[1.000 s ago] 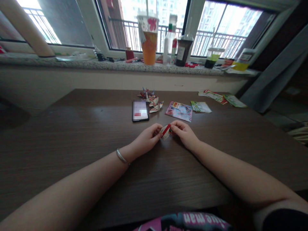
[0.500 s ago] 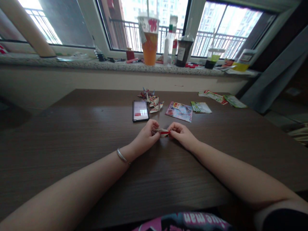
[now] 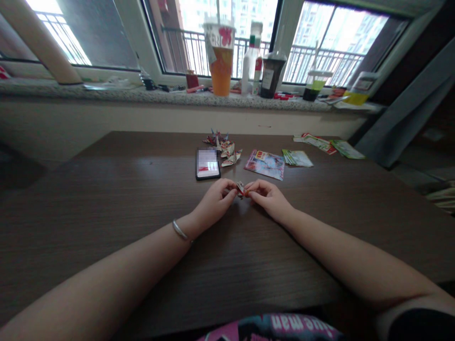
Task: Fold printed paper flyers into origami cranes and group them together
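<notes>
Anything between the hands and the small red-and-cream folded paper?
Nothing visible: left hand and right hand both hold the small red-and-cream folded paper directly. The black-framed rectangular device lies beyond the left hand.

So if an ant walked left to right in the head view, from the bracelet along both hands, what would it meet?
Bracelet → left hand → folded paper → right hand.

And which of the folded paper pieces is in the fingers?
The small cream and red paper piece, held between left hand and right hand; the other folded paper pieces rest grouped on the brown table.
</notes>
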A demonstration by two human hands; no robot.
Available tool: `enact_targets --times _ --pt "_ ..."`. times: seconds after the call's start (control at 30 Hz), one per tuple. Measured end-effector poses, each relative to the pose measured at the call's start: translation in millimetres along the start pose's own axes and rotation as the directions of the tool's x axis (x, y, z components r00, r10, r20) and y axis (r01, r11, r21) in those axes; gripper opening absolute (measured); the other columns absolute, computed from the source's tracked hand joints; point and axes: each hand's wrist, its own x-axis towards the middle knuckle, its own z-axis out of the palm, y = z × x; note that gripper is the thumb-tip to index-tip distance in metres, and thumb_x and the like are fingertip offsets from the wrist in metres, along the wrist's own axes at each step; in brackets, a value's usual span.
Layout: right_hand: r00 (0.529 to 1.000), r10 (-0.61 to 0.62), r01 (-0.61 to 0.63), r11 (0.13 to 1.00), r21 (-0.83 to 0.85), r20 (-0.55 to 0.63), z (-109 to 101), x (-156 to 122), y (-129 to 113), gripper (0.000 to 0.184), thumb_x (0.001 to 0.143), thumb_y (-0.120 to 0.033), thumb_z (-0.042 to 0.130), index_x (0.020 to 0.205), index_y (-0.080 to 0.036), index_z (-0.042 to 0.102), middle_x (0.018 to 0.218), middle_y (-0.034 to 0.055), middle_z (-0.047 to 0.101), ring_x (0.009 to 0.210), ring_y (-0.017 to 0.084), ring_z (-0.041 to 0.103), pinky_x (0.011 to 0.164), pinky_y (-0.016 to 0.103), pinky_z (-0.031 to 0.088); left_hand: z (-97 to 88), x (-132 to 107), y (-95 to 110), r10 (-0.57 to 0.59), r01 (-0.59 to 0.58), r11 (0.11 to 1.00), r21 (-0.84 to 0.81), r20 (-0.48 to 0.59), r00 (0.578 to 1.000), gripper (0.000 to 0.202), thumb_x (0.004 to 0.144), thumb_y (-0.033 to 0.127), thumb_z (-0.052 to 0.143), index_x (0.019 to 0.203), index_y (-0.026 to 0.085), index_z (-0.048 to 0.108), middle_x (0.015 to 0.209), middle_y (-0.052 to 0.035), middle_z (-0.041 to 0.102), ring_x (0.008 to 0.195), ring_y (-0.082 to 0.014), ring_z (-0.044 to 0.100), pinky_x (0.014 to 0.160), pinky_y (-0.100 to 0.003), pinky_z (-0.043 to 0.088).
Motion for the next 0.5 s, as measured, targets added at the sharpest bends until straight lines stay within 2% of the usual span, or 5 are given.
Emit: enact_targets --times 0.1,0.2,0.33,0.5 --pt "0.998 -0.04 0.039 0.999 -0.035 -0.044 -0.7 1.3 3.5 0.009 0.074 -0.028 0.065 0.074 -0.019 0.062 0.096 0.0054 0.069 0.093 0.018 0.063 0.083 0.035 0.049 1.4 -1.0 -3.2 0.005 -0.004 0.999 -0.042 0.027 1.0 0.017 0.087 0.023 0.051 0.1 0.017 0.061 0.101 -0.0068 0.064 0.095 -0.0196 0.059 0.087 -0.037 0.048" --pt "0.993 -0.082 0.076 0.995 -0.071 -0.08 -1.3 2.2 7.2 0.006 0.075 -0.026 0.064 0.074 -0.02 0.064 0.098 0.0057 0.069 0.095 0.019 0.063 0.088 0.038 0.048 3.3 -3.0 -5.3 0.019 -0.014 0.994 -0.112 0.05 0.999 0.028 0.085 0.025 0.057 0.111 0.016 0.059 0.11 -0.0096 0.063 0.095 -0.0198 0.061 0.086 -0.037 0.05" --pt "0.989 -0.114 0.102 0.988 -0.119 -0.093 -2.0 2.7 10.5 0.005 0.075 -0.024 0.065 0.076 -0.02 0.067 0.097 0.0059 0.07 0.096 0.019 0.064 0.091 0.039 0.048 2.9 -4.7 -2.6 0.056 -0.051 0.996 -0.08 0.063 0.996 0.035 0.082 0.028 0.063 0.115 0.017 0.059 0.116 -0.0103 0.063 0.1 -0.0215 0.061 0.088 -0.037 0.05" --pt "0.992 -0.082 0.07 0.99 -0.12 -0.096 -2.0 3.0 9.7 0.008 0.075 -0.026 0.067 0.078 -0.02 0.071 0.099 0.007 0.072 0.095 0.02 0.066 0.09 0.04 0.049 0.0 -4.2 2.2 0.063 -0.061 0.998 -0.035 0.073 0.995 0.029 0.089 0.031 0.055 0.113 0.017 0.063 0.115 -0.0092 0.066 0.102 -0.0227 0.062 0.091 -0.039 0.048"
